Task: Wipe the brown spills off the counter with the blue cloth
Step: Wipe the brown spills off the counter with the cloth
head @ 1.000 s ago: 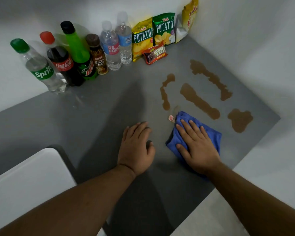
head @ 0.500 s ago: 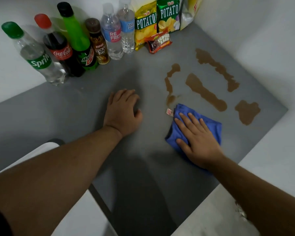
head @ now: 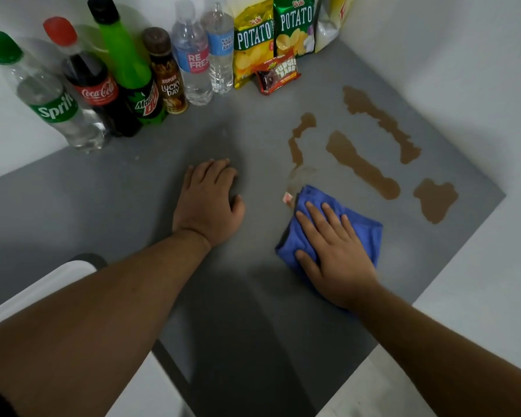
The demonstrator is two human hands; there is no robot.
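The blue cloth (head: pixel 363 228) lies folded on the grey counter (head: pixel 151 188), with my right hand (head: pixel 333 255) pressed flat on top of it, fingers spread. Just beyond the cloth's far corner is a pale smeared patch (head: pixel 301 176) at the near end of a thin brown spill (head: pixel 298 136). A long brown spill (head: pixel 361 165) runs to the right of it, another long one (head: pixel 379 121) lies farther back, and a brown blot (head: pixel 435 200) sits near the counter's right corner. My left hand (head: pixel 208 203) rests flat on the counter, holding nothing.
Several drink bottles (head: pixel 97 82) line the back wall at left, with chip bags (head: pixel 253 40) and a fudge bar pack (head: pixel 278 73) in the corner. White walls enclose the counter's back and right. A white chair (head: pixel 39 287) stands at lower left.
My left hand slid away from me and to the left across the counter. My right hand has wiped the cloth over the thin spill's near end and drawn it back, leaving a pale smear.
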